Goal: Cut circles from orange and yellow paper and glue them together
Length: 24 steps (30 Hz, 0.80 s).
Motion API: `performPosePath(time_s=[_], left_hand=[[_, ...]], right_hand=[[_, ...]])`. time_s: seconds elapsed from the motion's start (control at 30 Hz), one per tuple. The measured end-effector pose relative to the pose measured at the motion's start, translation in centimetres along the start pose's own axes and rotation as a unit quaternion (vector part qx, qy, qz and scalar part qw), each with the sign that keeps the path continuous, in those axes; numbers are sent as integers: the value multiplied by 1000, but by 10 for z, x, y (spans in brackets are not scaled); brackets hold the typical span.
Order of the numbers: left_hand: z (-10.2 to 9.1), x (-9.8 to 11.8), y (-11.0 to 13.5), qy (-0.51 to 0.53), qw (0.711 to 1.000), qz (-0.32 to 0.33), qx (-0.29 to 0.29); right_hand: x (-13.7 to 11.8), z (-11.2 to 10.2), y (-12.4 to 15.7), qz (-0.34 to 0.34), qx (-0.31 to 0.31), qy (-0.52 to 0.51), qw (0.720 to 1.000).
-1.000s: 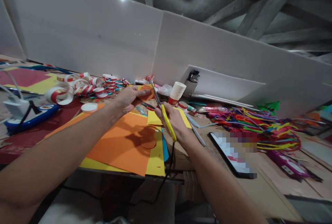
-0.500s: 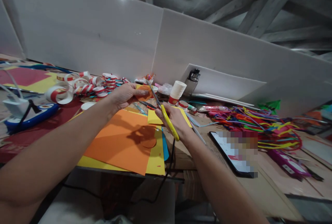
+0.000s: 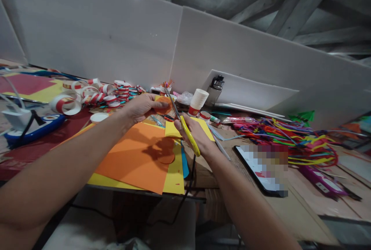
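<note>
My left hand (image 3: 144, 107) pinches a small rounded piece of orange paper (image 3: 162, 104), with a bit of yellow showing at its upper edge. In my right hand (image 3: 193, 128) is a pair of scissors (image 3: 189, 136) with yellow handles, its blades pointing up beside the orange piece. Whether the blades touch the paper I cannot tell. Beneath both hands lies a large orange sheet (image 3: 130, 161) on top of a yellow sheet (image 3: 175, 180). A folded yellow piece of paper (image 3: 171, 129) rests behind my right hand.
Right of my arm lies a phone (image 3: 257, 172), near a heap of colourful pipe cleaners (image 3: 290, 142). Stacked paper cups (image 3: 199, 99) and a dark bottle (image 3: 215, 89) stand behind. To the left are striped paper rings (image 3: 68, 105) and a blue power strip (image 3: 37, 128).
The orange piece in my left hand has turned slightly and shifted a little right, toward the scissors. My right hand stays almost in place.
</note>
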<state>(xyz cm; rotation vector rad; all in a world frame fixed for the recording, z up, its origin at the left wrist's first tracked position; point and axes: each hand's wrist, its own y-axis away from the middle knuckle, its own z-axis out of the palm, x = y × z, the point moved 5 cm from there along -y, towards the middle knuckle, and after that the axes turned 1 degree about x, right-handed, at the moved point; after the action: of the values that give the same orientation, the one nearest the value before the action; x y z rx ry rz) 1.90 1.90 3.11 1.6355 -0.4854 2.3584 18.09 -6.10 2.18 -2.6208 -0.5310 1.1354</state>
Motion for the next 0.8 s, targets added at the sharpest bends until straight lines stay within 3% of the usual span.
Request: performPosePath(time_s=[0.13,0.8], left_hand=[[-1,0,1,-10,1000,-5,18],[-3,0,-1,-51,998,-2,-27]], right_hand=[[-1,0,0,9,1,1,1000],[-7,-2,3,-10,1,-8,1000]])
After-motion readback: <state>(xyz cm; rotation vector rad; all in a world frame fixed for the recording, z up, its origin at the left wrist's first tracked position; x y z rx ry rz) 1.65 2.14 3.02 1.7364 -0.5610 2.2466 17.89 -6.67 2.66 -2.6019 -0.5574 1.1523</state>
